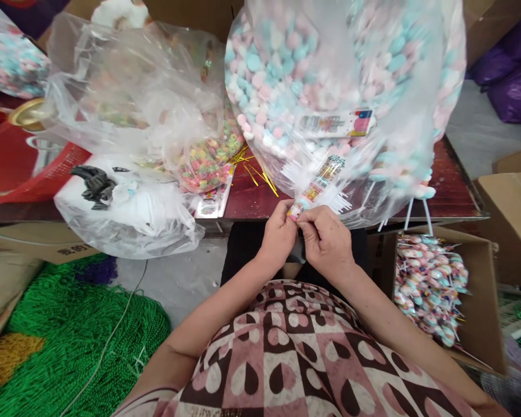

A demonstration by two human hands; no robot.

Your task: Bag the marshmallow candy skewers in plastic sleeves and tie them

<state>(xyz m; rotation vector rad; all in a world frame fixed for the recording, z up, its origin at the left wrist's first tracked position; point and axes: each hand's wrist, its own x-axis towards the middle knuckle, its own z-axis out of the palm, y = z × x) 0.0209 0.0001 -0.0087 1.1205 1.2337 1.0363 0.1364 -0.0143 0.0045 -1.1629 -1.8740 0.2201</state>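
Note:
A small clear printed candy wrapper point(325, 176) slants up from my fingertips at the table's front edge, with pale marshmallow-like pieces near its lower end. My left hand point(281, 234) is closed around that end from the left. Thumb and fingers of my right hand point(327, 240) pinch the same end, beside the left fingertips. Just beyond lies a big clear bag of pink, blue and white marshmallows point(260, 75). White sticks point(341, 200) lie by the wrapper, and gold twist ties point(254, 174) are scattered left of it. What my fingertips cover is hidden.
Bagged colourful ring candies point(204, 168) and a white plastic bag point(130, 202) sit left on the dark red table point(451, 185), near a red basket point(65, 168). At right below, a cardboard box point(481, 307) holds wrapped marshmallow sticks point(434, 284). Green bead strings point(82, 330) cover the floor at left.

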